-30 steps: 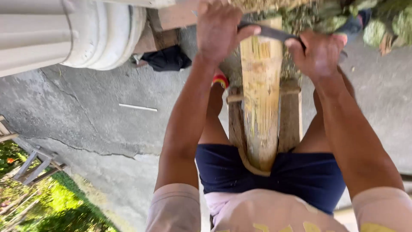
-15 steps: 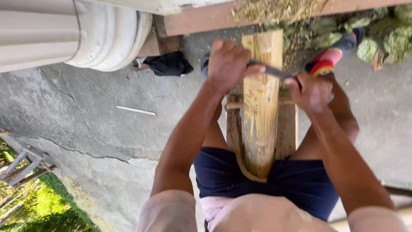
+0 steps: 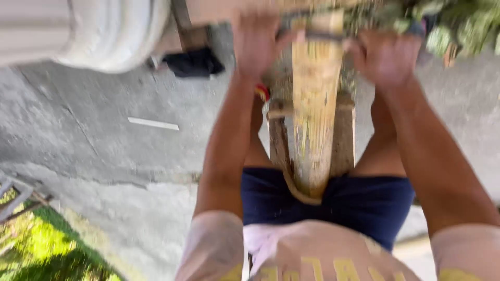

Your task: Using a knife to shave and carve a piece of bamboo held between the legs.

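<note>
**Both hands on a blade across a bamboo piece**

At top centre, the left hand (image 3: 256,41) and right hand (image 3: 384,54) have their fingers curled tight around the ends of a dark blade (image 3: 317,35) lying across the upright bamboo piece (image 3: 315,109), which runs down between the person's thighs. A white pillar (image 3: 78,31) fills the upper left.

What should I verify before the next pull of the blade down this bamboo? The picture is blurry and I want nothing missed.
1. Left hand gripping the blade: ok.
2. Right hand gripping the other end: ok.
3. Bamboo piece lying along the wooden bench: ok.
4. Blade across the bamboo's far end: ok.
5. Blade edge angle: cannot tell, blurred.
6. Thighs beside the bamboo, apart from the blade: ok.
</note>
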